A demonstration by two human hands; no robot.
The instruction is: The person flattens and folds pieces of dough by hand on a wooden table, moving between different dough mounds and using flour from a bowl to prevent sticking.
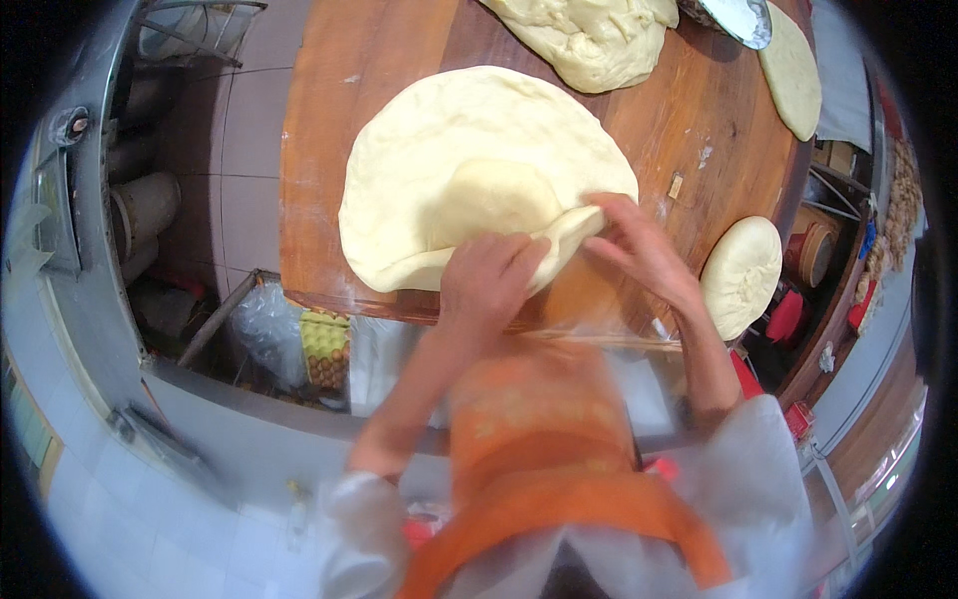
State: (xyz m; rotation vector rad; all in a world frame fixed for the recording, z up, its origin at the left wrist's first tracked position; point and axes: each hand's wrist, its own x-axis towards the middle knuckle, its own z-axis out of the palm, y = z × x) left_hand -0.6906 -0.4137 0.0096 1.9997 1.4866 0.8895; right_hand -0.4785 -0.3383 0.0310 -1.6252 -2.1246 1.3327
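Note:
A wide, flattened sheet of pale dough (404,157) lies near the front edge of the wooden worktable (322,90). On its middle sits a smoother, slightly yellower dough mound (498,191). The sheet's near edge is lifted and folded toward that mound. My left hand (490,281) grips this folded edge, its fingers curled over the dough and their tips partly hidden. To its right, my right hand (636,243) holds the raised rim between thumb and fingers.
A large dough mass (591,37) lies at the back, beside a metal bowl with white powder (741,19). Another flat dough piece (792,71) rests at the far right edge, and an oval dough piece (741,277) at the near right. Egg trays (325,348) stand below the table.

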